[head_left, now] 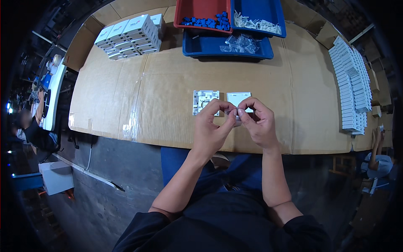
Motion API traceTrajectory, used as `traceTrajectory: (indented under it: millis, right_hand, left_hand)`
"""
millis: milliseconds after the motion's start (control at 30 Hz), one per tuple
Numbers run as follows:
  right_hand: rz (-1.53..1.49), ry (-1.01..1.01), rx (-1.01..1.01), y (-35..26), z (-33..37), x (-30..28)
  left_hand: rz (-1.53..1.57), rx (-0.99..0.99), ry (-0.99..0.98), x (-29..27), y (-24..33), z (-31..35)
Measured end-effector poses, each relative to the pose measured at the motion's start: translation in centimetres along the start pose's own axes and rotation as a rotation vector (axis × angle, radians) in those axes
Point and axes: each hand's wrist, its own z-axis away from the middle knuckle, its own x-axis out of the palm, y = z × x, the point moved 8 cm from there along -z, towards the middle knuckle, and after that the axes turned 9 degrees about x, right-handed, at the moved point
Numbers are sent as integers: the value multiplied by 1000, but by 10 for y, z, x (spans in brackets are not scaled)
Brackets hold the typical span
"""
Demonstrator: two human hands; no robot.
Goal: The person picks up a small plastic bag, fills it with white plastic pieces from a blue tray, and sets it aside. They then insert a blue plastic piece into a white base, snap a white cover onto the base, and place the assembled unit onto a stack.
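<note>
My left hand (pixel 214 128) and my right hand (pixel 260 126) meet above the table's near part, thumbs and forefingers pinched together. Between the fingertips is a small clear plastic piece (pixel 238 119), mostly covered, so its exact shape cannot be made out. Just beyond my left hand lies an open white plastic housing (pixel 202 97) with moulded parts inside. Beside it, past my right hand, a flat white cover (pixel 238 97) rests on the cardboard, partly hidden by my fingers.
Cardboard covers the table (pixel 168 96). At the back stand a red tray (pixel 201 6) of blue parts, a blue tray (pixel 260 6) of white pieces, and a lower blue tray (pixel 201 49) with clear parts. White boxes (pixel 130 35) stack left, white units (pixel 350 86) right. People work at both sides.
</note>
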Motion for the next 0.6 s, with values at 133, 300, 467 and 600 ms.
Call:
traceTrajectory:
  millis: [133,300,467,600]
  right_hand:
    - [-24,41,-35,-3,0,-3]
    - [-74,62,-154,-11,-2,-14]
    - [-49,-16,-191,-12,-1,-17]
    - [-51,-38,-149,-21,0,-23]
  left_hand:
    - [89,-19,-19,3,-13,2]
    - [538,-533,54,7,-63,15]
    - [820,-735,-37,23,-73,30]
    - [778,-645,100,13,-71,23]
